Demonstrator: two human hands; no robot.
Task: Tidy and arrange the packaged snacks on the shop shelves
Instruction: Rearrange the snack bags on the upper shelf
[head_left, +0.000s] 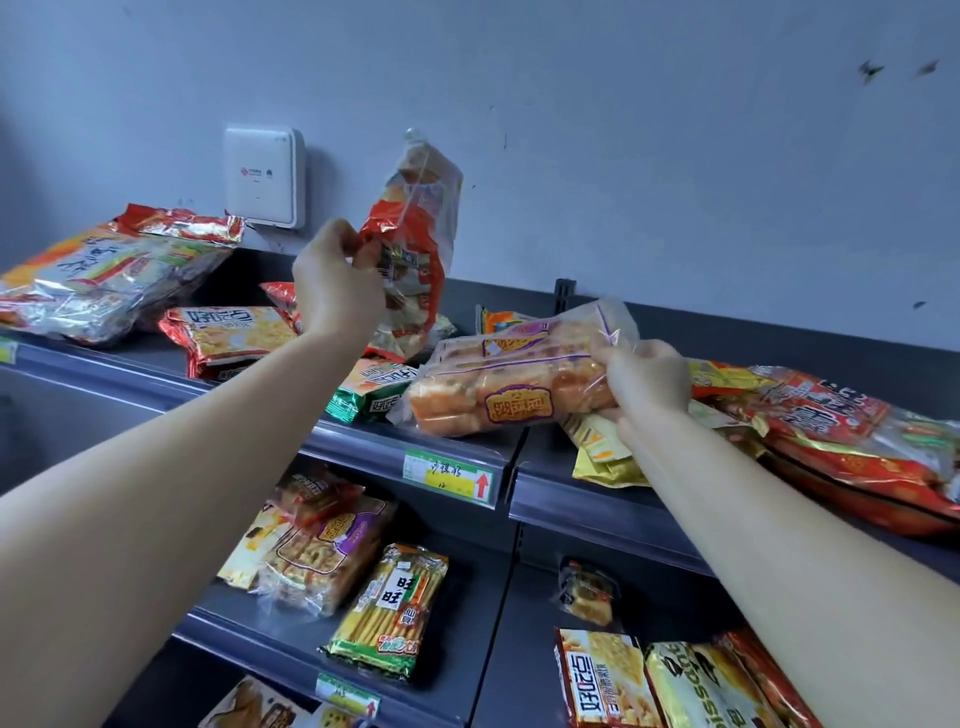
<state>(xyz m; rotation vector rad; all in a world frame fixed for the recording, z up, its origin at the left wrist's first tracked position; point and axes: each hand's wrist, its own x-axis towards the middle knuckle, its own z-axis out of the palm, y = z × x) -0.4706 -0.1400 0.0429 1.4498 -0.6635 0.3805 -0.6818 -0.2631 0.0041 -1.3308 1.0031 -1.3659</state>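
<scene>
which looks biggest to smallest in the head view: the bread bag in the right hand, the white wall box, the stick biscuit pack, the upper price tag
1. bread bag
2. stick biscuit pack
3. white wall box, close to the pack and farther off, so unsure
4. upper price tag

Left hand (333, 280), right hand (649, 380), both gripping.

Your left hand (337, 283) hides the near edge of the orange packet (415, 249). Your right hand (649, 379) has its fingertips lost behind the bread bag (519, 379). The frame cuts the silver packet (93, 280) at 9 o'clock, the red packet (857, 441) at 3 and the cracker packet (608, 680) at 6. The price label (451, 475) has handwriting too small to read.
</scene>
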